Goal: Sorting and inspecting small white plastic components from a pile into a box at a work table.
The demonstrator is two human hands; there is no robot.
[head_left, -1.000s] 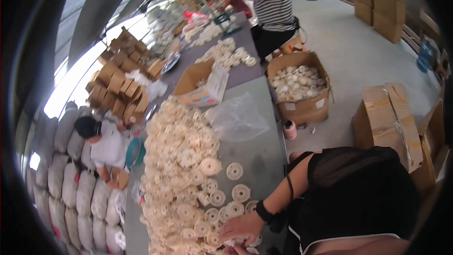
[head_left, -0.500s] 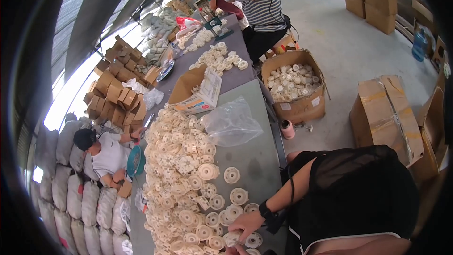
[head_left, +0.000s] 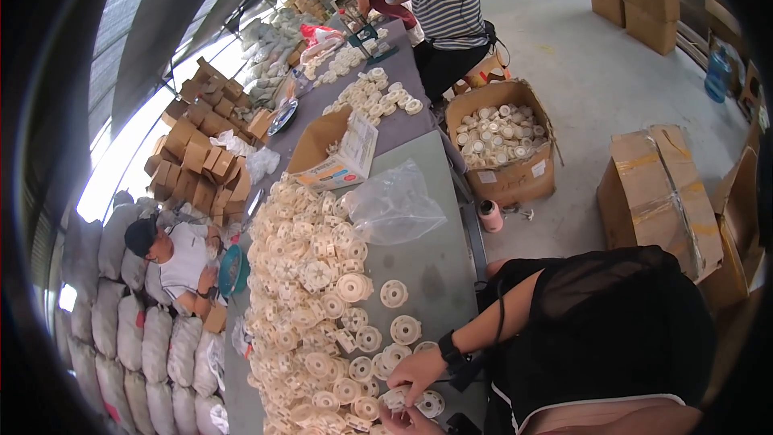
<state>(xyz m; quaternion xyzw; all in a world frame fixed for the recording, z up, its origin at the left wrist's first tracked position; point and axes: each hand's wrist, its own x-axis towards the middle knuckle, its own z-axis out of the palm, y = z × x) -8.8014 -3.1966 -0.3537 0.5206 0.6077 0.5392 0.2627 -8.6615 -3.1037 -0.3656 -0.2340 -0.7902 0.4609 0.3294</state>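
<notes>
My right hand (head_left: 420, 372), with a black band on its wrist, reaches in from the right, its fingers closed on a cream round plastic part (head_left: 395, 398). At the lower edge, my left hand (head_left: 412, 423) grips the same part from below, partly cut off by the frame. The fingers cover some of the part. Beside them a slotted plastic ring (head_left: 431, 404) lies on the grey tabletop (head_left: 431, 274). Further loose rings, such as a plastic ring (head_left: 406, 329), lie just beyond my right hand. Left of both hands spreads a large heap of cream plastic parts (head_left: 302, 290).
A clear plastic bag (head_left: 396, 205) and an open carton (head_left: 354, 149) sit on the table. A cardboard box (head_left: 515, 181) of white parts stands on the floor, near a taped carton (head_left: 664, 193). A person in white (head_left: 183, 258) works across the table by a teal basin (head_left: 233, 271).
My left hand has come further into view at the held part, and my right hand has shifted slightly. Across the table, the person's outstretched arm has drawn back toward the basin.
</notes>
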